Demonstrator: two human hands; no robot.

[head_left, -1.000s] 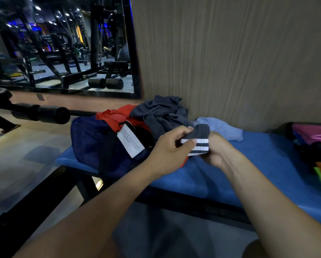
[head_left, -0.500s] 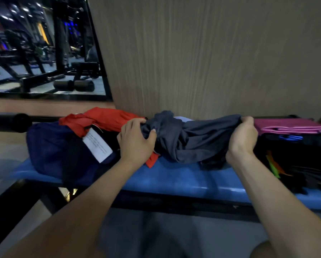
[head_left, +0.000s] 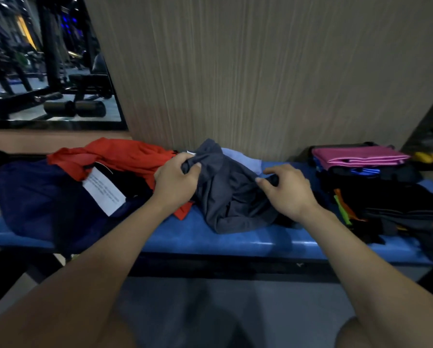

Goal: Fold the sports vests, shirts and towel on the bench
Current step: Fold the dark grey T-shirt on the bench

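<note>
Head view, left hand: our left hand (head_left: 176, 182) pinches a bunched edge of the grey garment (head_left: 231, 194), thumb over the cloth, we judge to find a hem.
Head view, right hand: our right hand (head_left: 287, 190) curls its fingers on the other side of the same garment, likely to spread it apart.
Garment: crumpled on the blue tabletop (head_left: 210, 241), mid-bench, not yet flat.
Around: a red garment (head_left: 125, 156) over a navy bag (head_left: 39, 199) sits left; a pale blue cloth (head_left: 243, 160) lies behind.
In the way: the folded stack (head_left: 376, 187) on the right narrows the spreading room.
</note>
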